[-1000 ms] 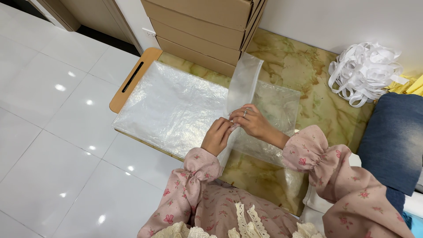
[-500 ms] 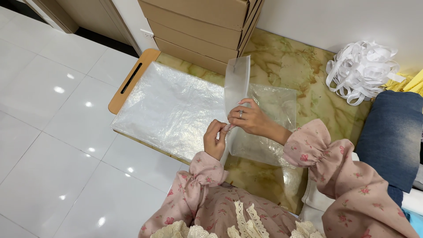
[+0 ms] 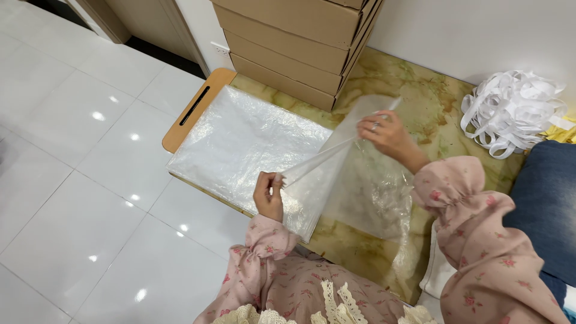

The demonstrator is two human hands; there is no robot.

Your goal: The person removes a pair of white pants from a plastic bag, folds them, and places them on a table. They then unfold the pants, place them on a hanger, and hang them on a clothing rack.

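Note:
A clear plastic bag (image 3: 327, 174) is lifted above the floor, stretched between both hands. My left hand (image 3: 268, 195) pinches its near corner. My right hand (image 3: 384, 132), a ring on one finger, grips the far end, raised higher. Below it lies a flat stack of clear plastic bags (image 3: 240, 141) on a wooden board (image 3: 191, 111). Another clear bag (image 3: 375, 201) lies on the marbled floor under my right arm.
Stacked cardboard boxes (image 3: 300, 42) stand at the back against the wall. A heap of white ribbon (image 3: 510, 111) lies at the right, beside something yellow (image 3: 564, 133) and a blue denim piece (image 3: 543, 204). White tiles (image 3: 78, 180) spread to the left.
My hands were close together on the bag; now they have drawn apart. The right hand rose up and right, the left moved down and left, and the bag is stretched between them.

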